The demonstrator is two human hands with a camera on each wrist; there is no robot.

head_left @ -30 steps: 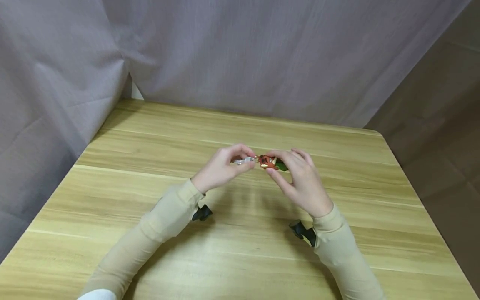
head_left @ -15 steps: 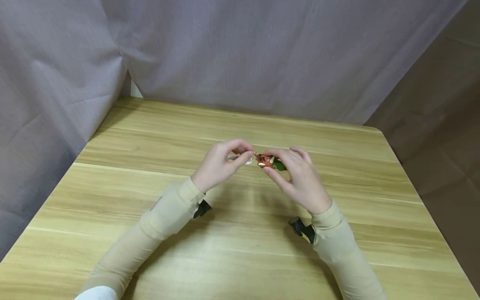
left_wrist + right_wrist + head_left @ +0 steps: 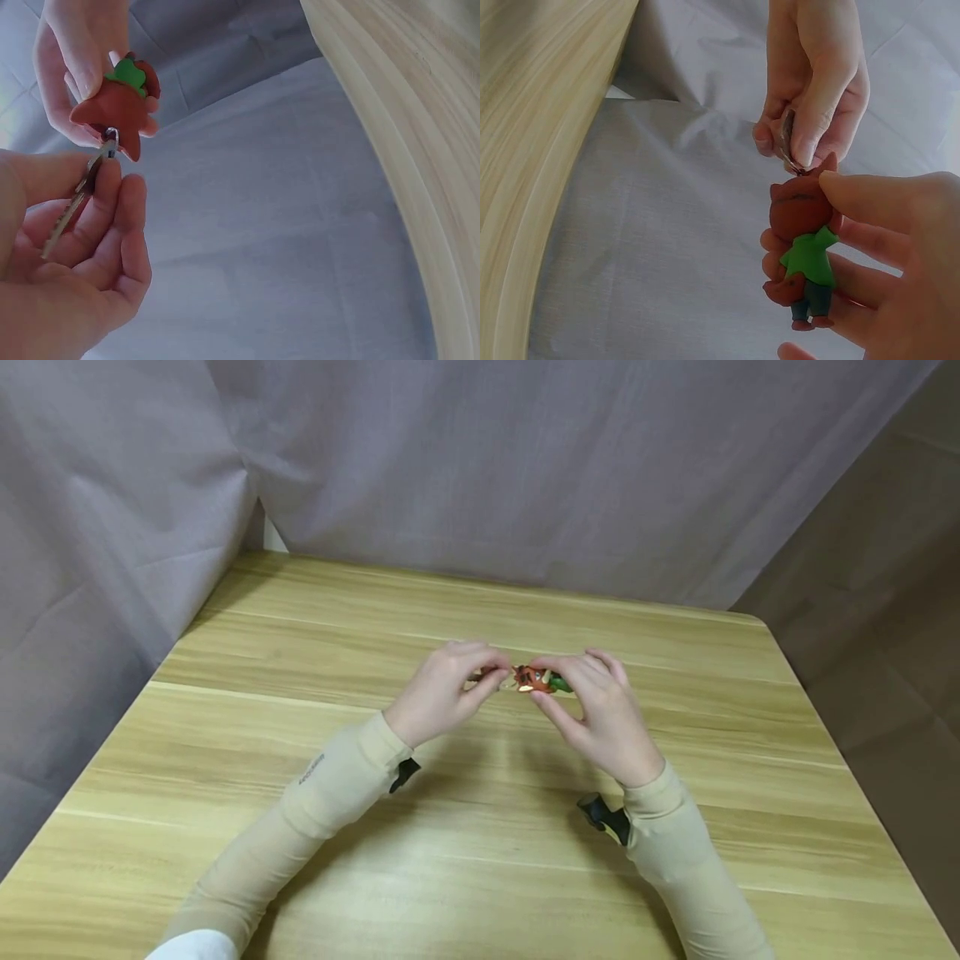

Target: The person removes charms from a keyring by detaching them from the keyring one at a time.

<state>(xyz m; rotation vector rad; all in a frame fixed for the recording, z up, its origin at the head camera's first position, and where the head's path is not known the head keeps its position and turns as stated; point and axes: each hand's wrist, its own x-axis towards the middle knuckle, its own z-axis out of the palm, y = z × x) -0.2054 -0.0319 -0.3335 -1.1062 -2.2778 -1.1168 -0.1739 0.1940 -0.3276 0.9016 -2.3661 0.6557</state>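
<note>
My right hand [image 3: 600,714] holds a small fox-like figurine [image 3: 808,255] by its sides, between thumb and fingers. The figurine has a reddish-brown head and tail, a green shirt and dark trousers. A small metal ring [image 3: 112,139] sits at the top of its head. From there a thin, notched metal piece like a key [image 3: 61,225] runs back across the fingers of my left hand [image 3: 450,689]. Thumb and forefinger of that hand pinch the metal close to the ring. In the head view the left fingers hide most of it. Both hands are raised over the table.
A wood-grain table [image 3: 480,877] lies beneath both arms. Grey cloth [image 3: 480,477] hangs behind its far edge and down the left side, with darker cloth [image 3: 892,585] on the right. A black wrist camera [image 3: 603,818] juts inward from the right sleeve.
My left hand has turned slightly, and its fingertips have closed over the silver metal that showed between them earlier. The right hand keeps the figurine in nearly the same place.
</note>
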